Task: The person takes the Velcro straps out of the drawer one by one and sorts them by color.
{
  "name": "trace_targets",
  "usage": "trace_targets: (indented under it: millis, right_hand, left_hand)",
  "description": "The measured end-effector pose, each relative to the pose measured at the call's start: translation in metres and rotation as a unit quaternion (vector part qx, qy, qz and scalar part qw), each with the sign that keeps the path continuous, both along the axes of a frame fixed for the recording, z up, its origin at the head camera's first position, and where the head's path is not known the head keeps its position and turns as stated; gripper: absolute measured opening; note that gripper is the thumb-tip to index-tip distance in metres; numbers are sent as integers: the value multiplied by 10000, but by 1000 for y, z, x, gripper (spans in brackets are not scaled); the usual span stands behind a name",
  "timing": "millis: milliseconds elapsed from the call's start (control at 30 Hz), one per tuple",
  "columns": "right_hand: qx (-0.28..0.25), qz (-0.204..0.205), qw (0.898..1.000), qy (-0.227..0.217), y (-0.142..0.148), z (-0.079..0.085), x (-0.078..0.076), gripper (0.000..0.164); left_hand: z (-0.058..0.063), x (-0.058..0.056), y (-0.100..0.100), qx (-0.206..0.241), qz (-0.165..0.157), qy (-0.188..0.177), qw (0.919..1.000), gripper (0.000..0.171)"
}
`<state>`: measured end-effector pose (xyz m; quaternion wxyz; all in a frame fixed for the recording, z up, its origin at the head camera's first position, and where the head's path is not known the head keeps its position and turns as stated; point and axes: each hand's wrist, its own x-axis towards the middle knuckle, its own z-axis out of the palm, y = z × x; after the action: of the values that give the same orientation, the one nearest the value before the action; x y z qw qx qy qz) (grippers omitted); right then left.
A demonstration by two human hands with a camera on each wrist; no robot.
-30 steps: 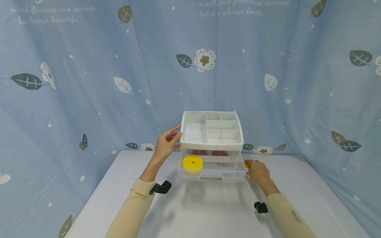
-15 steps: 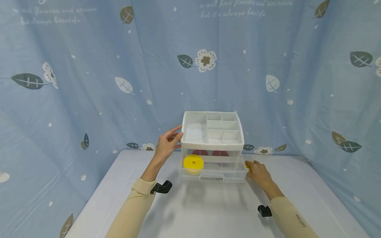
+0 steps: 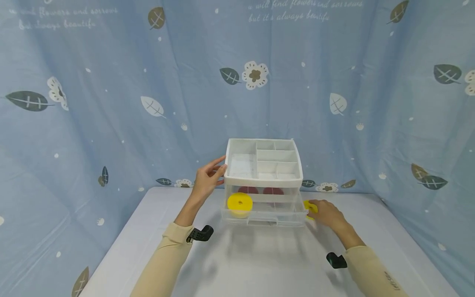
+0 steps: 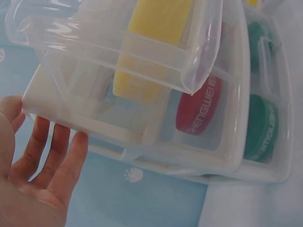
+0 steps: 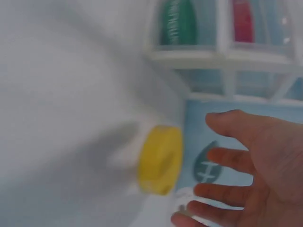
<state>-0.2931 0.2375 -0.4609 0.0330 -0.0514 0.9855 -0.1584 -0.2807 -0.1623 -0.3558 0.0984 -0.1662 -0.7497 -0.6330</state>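
Observation:
A white drawer organizer (image 3: 263,182) with clear drawers stands on the table. Its top drawer (image 3: 289,220) is pulled out and holds a yellow tape roll (image 3: 240,203). With fairly straight fingers, my left hand (image 3: 206,181) touches the left side of the white top; the left wrist view shows the fingertips against its edge. To the right of the organizer, a second yellow tape roll (image 5: 161,160) rests on the table. My right hand (image 5: 265,165) is beside this roll, fingers spread and apart from it, holding nothing.
Red tape rolls (image 4: 199,106) and green tape rolls (image 4: 262,127) show through lower drawers. Divided compartments (image 3: 277,156) form the organizer's top. A blue patterned curtain (image 3: 185,82) hangs close behind the white table (image 3: 267,264).
My right hand has drawn back to the right and let go of the yellow tape roll beside the organizer, which shows more now. The left hand stays on the organizer.

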Motion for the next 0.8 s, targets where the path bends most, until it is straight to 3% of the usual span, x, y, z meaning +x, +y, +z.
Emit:
trace_targets:
  millis: [333, 567, 800]
  right_hand:
    - [230, -103, 9997, 62, -14, 59, 19, 51]
    - [190, 75, 9980, 599, -30, 93, 36, 47]
    - [362, -93, 9917, 1234, -55, 125, 63, 42]
  left_hand:
    - [0, 1, 0, -45, 57, 13, 10000, 46]
    - [2, 2, 0, -30, 65, -49, 10000, 46]
    - [2, 2, 1, -37, 51, 7, 10000, 46]
